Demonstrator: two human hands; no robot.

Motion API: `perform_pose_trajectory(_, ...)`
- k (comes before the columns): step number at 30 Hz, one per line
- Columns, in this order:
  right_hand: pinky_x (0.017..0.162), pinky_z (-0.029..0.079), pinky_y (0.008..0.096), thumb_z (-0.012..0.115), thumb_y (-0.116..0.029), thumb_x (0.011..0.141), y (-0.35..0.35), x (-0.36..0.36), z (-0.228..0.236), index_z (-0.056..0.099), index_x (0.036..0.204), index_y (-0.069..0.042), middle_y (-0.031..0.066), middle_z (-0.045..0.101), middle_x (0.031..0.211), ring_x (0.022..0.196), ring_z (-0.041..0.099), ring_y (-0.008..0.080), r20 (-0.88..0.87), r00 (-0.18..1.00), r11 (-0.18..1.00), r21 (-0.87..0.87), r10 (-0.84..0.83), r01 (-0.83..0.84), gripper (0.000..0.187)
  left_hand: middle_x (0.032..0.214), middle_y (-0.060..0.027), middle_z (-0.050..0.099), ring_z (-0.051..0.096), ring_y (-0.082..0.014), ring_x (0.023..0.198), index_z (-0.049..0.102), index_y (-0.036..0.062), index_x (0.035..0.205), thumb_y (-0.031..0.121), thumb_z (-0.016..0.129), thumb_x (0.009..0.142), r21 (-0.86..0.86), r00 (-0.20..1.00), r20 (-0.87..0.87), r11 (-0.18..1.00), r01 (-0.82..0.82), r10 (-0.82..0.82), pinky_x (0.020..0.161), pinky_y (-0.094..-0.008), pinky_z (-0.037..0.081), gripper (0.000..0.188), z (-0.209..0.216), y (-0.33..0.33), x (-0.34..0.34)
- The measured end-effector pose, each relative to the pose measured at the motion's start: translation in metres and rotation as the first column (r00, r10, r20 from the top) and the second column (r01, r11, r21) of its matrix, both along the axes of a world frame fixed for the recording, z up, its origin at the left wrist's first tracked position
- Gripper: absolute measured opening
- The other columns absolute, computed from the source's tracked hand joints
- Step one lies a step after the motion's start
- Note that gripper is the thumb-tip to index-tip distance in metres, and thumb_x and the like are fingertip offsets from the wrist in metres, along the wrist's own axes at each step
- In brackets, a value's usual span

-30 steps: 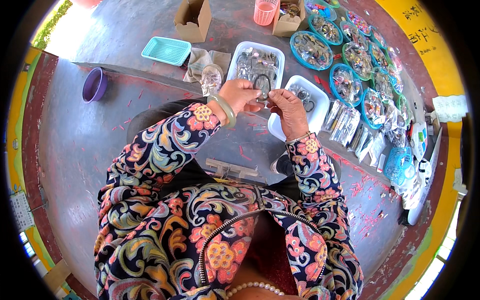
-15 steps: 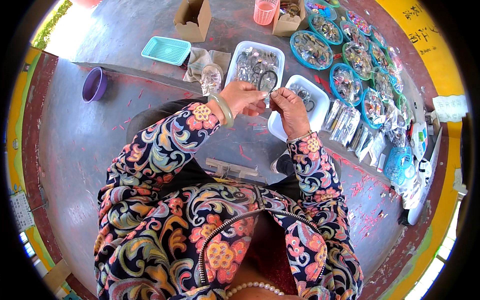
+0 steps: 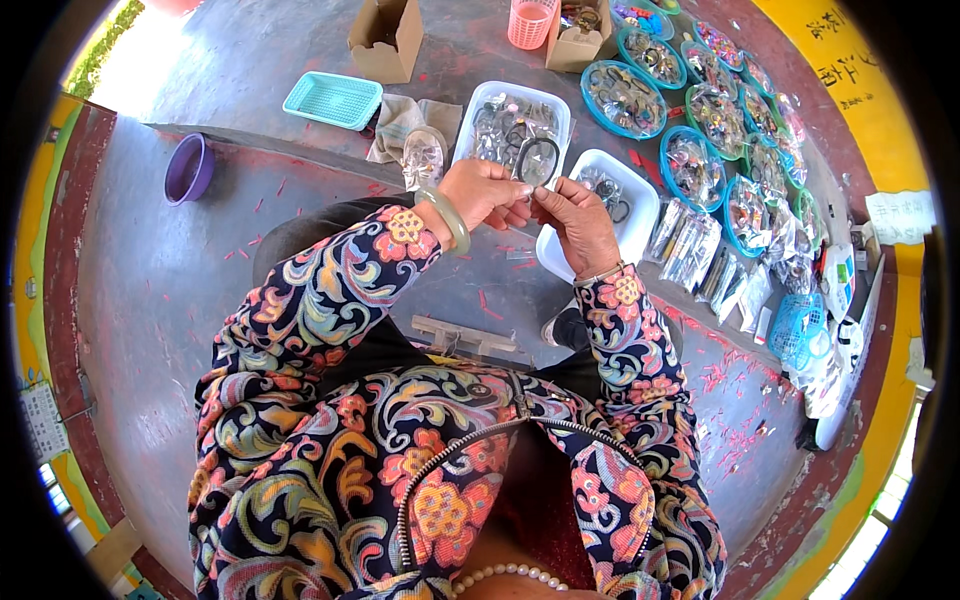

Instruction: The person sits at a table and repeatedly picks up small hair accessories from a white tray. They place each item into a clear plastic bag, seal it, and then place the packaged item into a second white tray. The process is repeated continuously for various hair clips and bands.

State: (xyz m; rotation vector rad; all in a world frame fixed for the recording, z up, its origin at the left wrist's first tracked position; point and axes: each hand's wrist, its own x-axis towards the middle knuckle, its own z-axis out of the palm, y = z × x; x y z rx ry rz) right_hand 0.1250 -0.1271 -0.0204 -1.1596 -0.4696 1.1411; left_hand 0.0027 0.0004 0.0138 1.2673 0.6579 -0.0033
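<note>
My left hand and my right hand meet in front of me, fingertips pinched together. Between them a thin black loop, like a hair tie, stands up from the fingertips; its exact kind is unclear. Behind it is a white tray filled with small dark, wrapped-looking pieces. Beneath and beside my right hand sits a second white tray, holding several dark rings in clear wrap. A pale bangle is on my left wrist.
Round blue baskets of small wrapped goods crowd the right. Bundled clear packets lie nearer me. A turquoise tray, grey cloth, cardboard box and purple basin are to the left. A low wooden stool is below my hands.
The black loop has turned to show its rounded opening more fully toward me. My right fingers have shifted slightly and are closer to the left fingertips.
</note>
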Motion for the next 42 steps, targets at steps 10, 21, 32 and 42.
perform_pose_trajectory(10,0.061,0.044,0.0203,0.062,-0.010,0.079,-0.002,-0.001,0.004,0.060,0.076,-0.003,-0.0004,0.058,0.069,0.061,0.052,0.0073,-0.048,0.999,1.000,-0.001,-0.017,0.017,0.008,0.077,-0.0120,0.063,0.063,-0.0173,0.069,0.056,-0.0001,0.084,0.017,0.059,0.081,-0.129,0.998,0.042,0.991,0.040,-0.035,0.052,-0.0212,0.045,0.018,-0.002,0.002,-0.001)
perform_pose_trajectory(21,0.060,0.042,0.0225,0.064,-0.009,0.074,-0.006,0.009,0.001,0.061,0.075,-0.004,0.0010,0.058,0.067,0.059,0.052,0.0097,-0.138,0.988,0.996,0.064,0.063,-0.054,0.006,0.081,-0.0106,0.063,0.062,-0.0161,0.072,0.057,0.0021,0.091,0.021,0.059,0.082,-0.162,0.990,0.038,0.977,0.137,-0.132,0.053,-0.0210,0.045,0.021,0.003,-0.001,0.000)
perform_pose_trajectory(32,0.061,0.042,0.0205,0.063,-0.018,0.080,-0.002,0.002,0.002,0.061,0.079,-0.005,-0.0023,0.057,0.069,0.061,0.049,0.0061,-0.067,0.998,1.000,0.001,-0.010,0.011,0.013,0.075,-0.0120,0.063,0.063,-0.0167,0.064,0.056,-0.0013,0.084,0.022,0.058,0.082,-0.005,0.997,0.005,0.997,0.079,-0.079,0.048,-0.0217,0.045,0.023,0.000,-0.001,0.001)
perform_pose_trajectory(42,0.060,0.041,0.0201,0.063,-0.020,0.080,-0.001,-0.002,0.004,0.059,0.073,-0.005,-0.0029,0.054,0.066,0.060,0.048,0.0057,-0.017,1.000,1.000,-0.006,-0.020,0.019,0.017,0.074,-0.0115,0.063,0.063,-0.0173,0.063,0.057,-0.0010,0.083,0.018,0.059,0.080,0.026,0.998,0.022,0.998,0.060,-0.061,0.050,-0.0222,0.045,0.019,0.001,0.000,0.000)
